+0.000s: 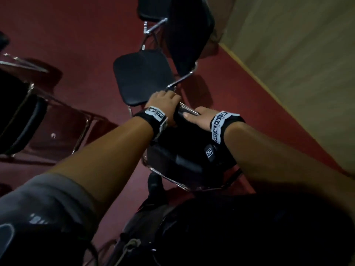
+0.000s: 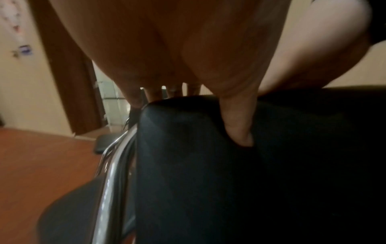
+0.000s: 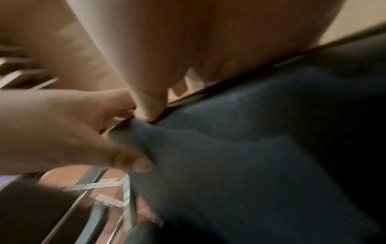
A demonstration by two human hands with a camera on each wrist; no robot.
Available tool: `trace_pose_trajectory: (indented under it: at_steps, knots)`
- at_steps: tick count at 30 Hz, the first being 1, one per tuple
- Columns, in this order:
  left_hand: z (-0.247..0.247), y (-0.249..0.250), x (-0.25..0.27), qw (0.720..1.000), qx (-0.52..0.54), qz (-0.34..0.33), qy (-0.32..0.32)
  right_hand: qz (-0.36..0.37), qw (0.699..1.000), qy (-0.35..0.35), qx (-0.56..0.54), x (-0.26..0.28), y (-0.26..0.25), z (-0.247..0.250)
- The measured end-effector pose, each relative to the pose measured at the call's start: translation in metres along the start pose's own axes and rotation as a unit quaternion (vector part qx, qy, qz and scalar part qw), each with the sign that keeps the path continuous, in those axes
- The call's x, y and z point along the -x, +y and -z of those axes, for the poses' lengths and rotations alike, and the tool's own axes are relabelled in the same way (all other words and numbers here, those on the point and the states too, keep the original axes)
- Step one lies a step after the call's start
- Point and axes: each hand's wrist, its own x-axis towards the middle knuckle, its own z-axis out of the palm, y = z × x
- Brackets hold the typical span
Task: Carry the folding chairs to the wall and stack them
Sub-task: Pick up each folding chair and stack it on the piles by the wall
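Hands both clamp the top edge of a black padded chrome-framed chair [image 1: 184, 150] at frame centre: left hand [image 1: 163, 100] curled over, right hand [image 1: 199, 117] beside it. Judged mid-carry; lift the legs clear of the open black chair [image 1: 142, 77] above centre, heading for the beige wall [image 1: 297, 54] at upper right.

red carpet [image 1: 80, 31], beige wall [image 1: 299, 54], brown door [image 2: 66, 69]

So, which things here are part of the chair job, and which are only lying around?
Job:
left hand and right hand, gripping the held chair
open chair ahead
chair on the left
wall

Around:
red floor
wristbands
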Motion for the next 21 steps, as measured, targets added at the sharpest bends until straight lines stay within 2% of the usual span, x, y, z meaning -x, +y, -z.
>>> trace_pose_trajectory:
  at_steps: [3,6,9,13,16,21]
  knots:
    - [0.016,0.026,-0.021,0.997,-0.046,-0.034,-0.054,-0.025,0.998,-0.016,-0.06,0.021,0.044,0.003]
    - [0.021,0.052,-0.039,0.988,-0.057,-0.052,-0.13,-0.067,0.997,-0.008,-0.026,0.038,0.081,-0.008]
    - [0.027,0.093,-0.05,0.974,-0.101,-0.106,-0.176,-0.088,0.995,0.036,-0.009,0.055,0.115,-0.019]
    - [0.033,0.171,-0.052,0.958,-0.168,-0.162,-0.168,-0.143,0.986,0.056,-0.064,0.091,0.183,-0.026]
    - [0.031,0.245,-0.053,0.945,-0.2,-0.208,-0.153,-0.175,0.973,0.053,-0.142,0.132,0.255,-0.041]
    - [0.019,0.38,-0.046,0.905,-0.279,-0.285,-0.145,-0.207,0.952,0.047,-0.22,0.2,0.346,-0.074]
